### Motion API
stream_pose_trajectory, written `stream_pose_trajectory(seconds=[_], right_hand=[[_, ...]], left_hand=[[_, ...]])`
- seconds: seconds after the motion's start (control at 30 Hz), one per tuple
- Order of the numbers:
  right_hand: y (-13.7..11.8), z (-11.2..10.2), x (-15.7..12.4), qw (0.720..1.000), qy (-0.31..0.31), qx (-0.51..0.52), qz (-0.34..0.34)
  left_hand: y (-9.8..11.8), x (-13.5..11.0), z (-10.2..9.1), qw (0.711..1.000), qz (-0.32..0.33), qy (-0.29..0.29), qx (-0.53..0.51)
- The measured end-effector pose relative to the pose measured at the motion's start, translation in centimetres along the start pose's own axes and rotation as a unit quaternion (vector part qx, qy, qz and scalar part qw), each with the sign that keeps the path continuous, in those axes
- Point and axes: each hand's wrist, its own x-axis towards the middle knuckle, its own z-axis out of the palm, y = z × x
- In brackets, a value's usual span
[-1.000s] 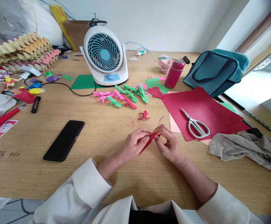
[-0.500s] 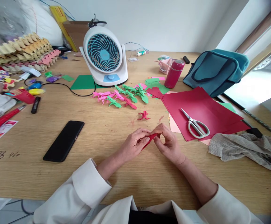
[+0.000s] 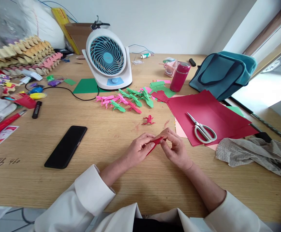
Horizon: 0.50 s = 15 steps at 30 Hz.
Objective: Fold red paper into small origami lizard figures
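A folded piece of red paper (image 3: pixel 156 142) is held just above the table between my two hands. My left hand (image 3: pixel 141 149) pinches its left part, thumb on top and fingers behind. At its upper right end, my right hand (image 3: pixel 174 146) grips with thumb and bent index finger; the tip is partly hidden there. Just beyond my hands stands a small red folded paper figure (image 3: pixel 149 120) with thin legs. Farther back lies a cluster of green folded paper figures (image 3: pixel 135 98) mixed with pink folded paper figures (image 3: pixel 108 100).
Scissors (image 3: pixel 204 131) rest on red paper sheets (image 3: pixel 217 112) at the right, near a crumpled cloth (image 3: pixel 249 153). A phone (image 3: pixel 66 146) lies left of my hands. Behind stand a fan (image 3: pixel 108 58), a red flask (image 3: pixel 179 77) and a teal bag (image 3: pixel 222 74). A utility knife (image 3: pixel 7 122) is far left.
My right thumb has shifted slightly up against the end of the red paper. My left hand keeps its pinch, and the things on the table stay in place.
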Motion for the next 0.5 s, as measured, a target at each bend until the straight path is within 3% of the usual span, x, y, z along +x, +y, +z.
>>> stream_pose_trajectory(seconds=[0.17, 0.5], right_hand=[[-0.05, -0.05, -0.08, 1.0, 0.009, 0.004, 0.012], [0.05, 0.41, -0.37, 0.999, -0.018, -0.042, -0.001]], left_hand=[[-0.2, -0.09, 0.04, 1.0, -0.003, -0.012, -0.003], [-0.16, 0.08, 0.14, 1.0, -0.005, 0.028, 0.011]])
